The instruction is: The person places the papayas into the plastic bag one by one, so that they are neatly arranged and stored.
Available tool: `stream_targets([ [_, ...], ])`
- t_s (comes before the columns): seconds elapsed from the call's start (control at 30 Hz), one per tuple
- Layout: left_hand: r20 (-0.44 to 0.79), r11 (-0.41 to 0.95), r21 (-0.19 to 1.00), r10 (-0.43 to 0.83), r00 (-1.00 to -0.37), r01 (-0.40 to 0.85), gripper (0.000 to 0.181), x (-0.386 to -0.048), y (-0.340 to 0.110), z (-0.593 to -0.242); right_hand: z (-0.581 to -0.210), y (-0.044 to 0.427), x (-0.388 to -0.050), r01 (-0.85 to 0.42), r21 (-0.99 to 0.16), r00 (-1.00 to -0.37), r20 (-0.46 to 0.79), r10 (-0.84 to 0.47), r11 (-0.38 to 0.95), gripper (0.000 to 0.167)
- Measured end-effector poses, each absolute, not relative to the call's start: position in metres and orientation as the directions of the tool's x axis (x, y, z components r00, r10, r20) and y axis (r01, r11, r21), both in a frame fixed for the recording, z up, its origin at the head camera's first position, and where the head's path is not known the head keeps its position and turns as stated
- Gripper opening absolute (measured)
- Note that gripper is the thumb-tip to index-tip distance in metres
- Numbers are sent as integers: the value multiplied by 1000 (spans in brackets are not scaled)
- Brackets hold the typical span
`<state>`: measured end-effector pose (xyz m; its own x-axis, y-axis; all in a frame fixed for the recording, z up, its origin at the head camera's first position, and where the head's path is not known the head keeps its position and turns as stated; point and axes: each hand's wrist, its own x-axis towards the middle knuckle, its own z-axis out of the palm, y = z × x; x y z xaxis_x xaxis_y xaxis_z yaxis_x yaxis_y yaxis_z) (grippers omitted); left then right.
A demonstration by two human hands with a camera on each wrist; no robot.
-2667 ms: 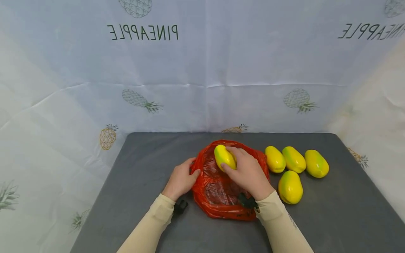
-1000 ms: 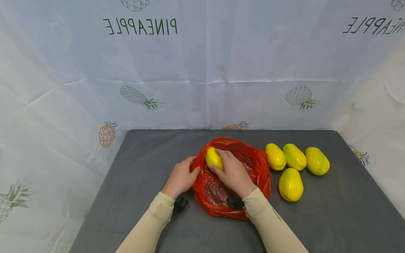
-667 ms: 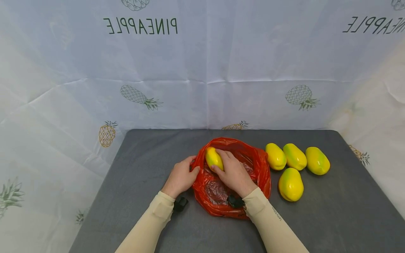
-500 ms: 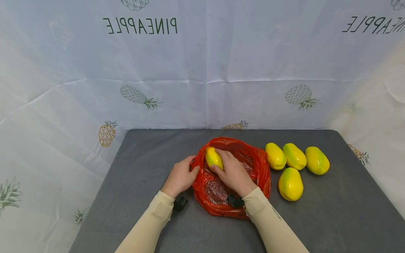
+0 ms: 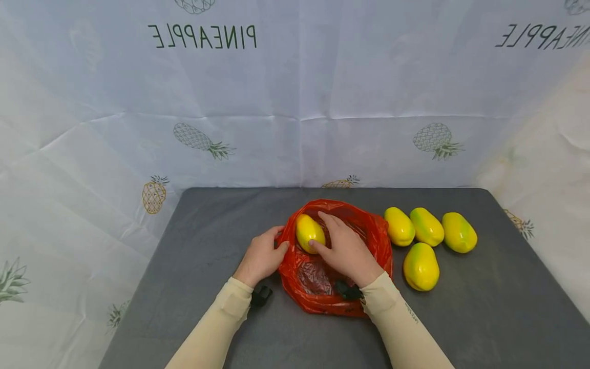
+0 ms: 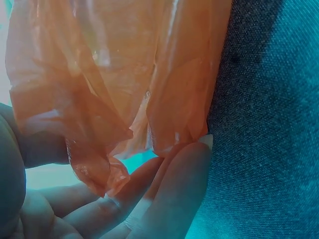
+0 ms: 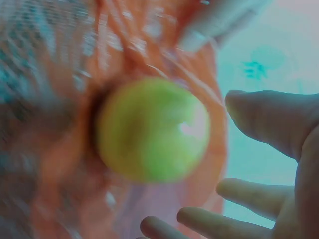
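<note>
Red bag (image 5: 301, 296) near the worktop's far edge (image 5: 244, 191): your left hand (image 5: 261, 256) pinches its rim. Only the right-wrist view shows your spread right hand (image 5: 350, 253) clear of the yellow fruit (image 5: 306, 231).

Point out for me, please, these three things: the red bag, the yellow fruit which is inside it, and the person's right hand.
Red bag (image 5: 322, 305): head view, on its near rim.
Yellow fruit (image 5: 308, 231): head view, middle of its upward side.
Right hand (image 5: 349, 251): head view, back of the hand.
</note>
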<state>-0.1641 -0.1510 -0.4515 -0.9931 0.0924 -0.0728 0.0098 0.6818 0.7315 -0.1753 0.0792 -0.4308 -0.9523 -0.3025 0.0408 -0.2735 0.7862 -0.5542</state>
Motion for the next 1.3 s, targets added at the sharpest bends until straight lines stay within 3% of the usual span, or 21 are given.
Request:
stream_targets([
  [0.6,-106,711,702,38,-994,-48,53,-164,-167,-457,-410,162,-122,-270,-451,-959,209,-193,851,66],
  [0.87,-124,709,703,47,-991,-54,53,-165,-165,-454,-424,209,-102,-150,-410,-959,280,-32,899,65],
  [1.3,-125,720,693,80,-989,-30,53,-168,-154,-453,-443,240,-90,123,-419,-988,29,149,900,93],
])
